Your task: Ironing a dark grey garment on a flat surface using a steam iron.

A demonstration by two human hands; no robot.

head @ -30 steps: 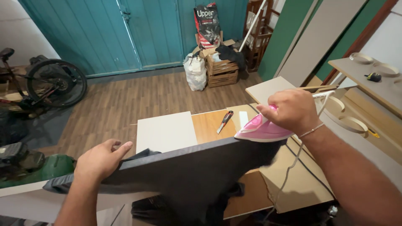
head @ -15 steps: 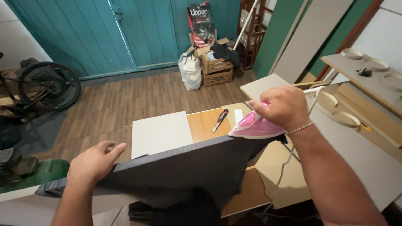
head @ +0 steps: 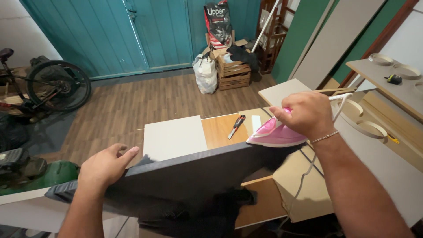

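Iron (head: 275, 134) gripped in right hand (head: 304, 113): glide along the dark panel's (head: 194, 174) edge while flat, spread left hand (head: 105, 166) braces it.

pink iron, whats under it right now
The pink iron rests on the top edge of a dark grey panel, gripped by the right hand. Its soleplate is hidden.

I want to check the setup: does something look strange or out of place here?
Yes. The pink iron in the right hand runs along a dark panel's thin top edge, not over cloth.
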